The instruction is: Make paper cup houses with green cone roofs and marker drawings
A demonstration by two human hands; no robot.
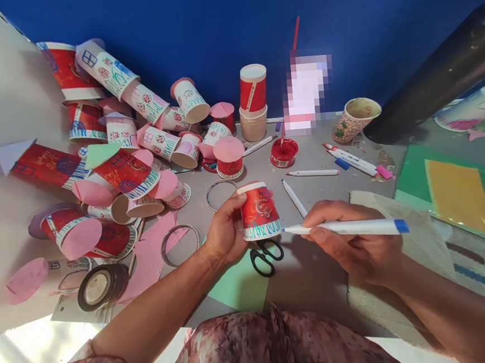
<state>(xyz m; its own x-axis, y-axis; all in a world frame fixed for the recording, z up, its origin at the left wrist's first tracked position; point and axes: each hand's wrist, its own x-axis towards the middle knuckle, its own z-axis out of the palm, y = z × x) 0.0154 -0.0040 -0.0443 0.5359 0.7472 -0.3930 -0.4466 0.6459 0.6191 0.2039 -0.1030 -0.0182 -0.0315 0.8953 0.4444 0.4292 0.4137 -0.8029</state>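
My left hand [223, 228] grips a red paper cup [260, 208] from its left side, holding it bottom-up above the table. Blue-green strokes run round the white band at the cup's lower rim, and a gold pattern shows on its red wall. Between the thumb and fingers of my right hand [352, 240] is a white marker [355, 227] with a blue end cap. Its tip points left and meets, or nearly meets, the rim's right edge. Below the cup lie black-handled scissors [267, 258] and a sheet of green paper [242, 285].
Decorated paper cups [138, 134] are heaped at the left. Tape rolls [180, 245] lie in front of them. Behind stand a cup stack [252, 97] and a red paint pot [284, 153]. Loose markers [313, 173] and a packet of coloured paper [457, 192] are rightward, near a black pipe [431, 71].
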